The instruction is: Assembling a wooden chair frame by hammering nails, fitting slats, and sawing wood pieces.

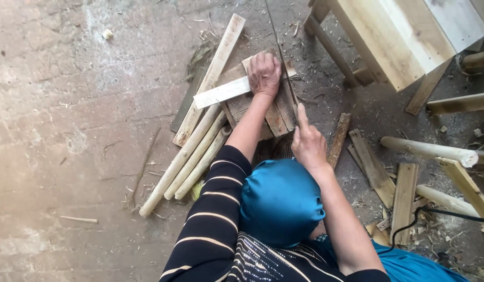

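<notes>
My left hand point(264, 73) presses flat on a pale wooden strip point(221, 93) that lies across a small stack of short boards point(276, 117) on the ground. My right hand point(307, 142) is closed around the handle of a hand saw, index finger stretched forward along it. The thin saw blade point(279, 49) is seen edge-on and runs away from me just right of my left hand, against the strip's end. My blue head covering and striped sleeve fill the lower middle of the view.
Three round poles point(189, 156) and a long plank point(213, 73) lie to the left of the boards. A pale wooden bench point(399, 36) stands at the top right. Scrap boards point(375, 169), more poles point(430, 149) and a black cable point(409, 224) lie at right.
</notes>
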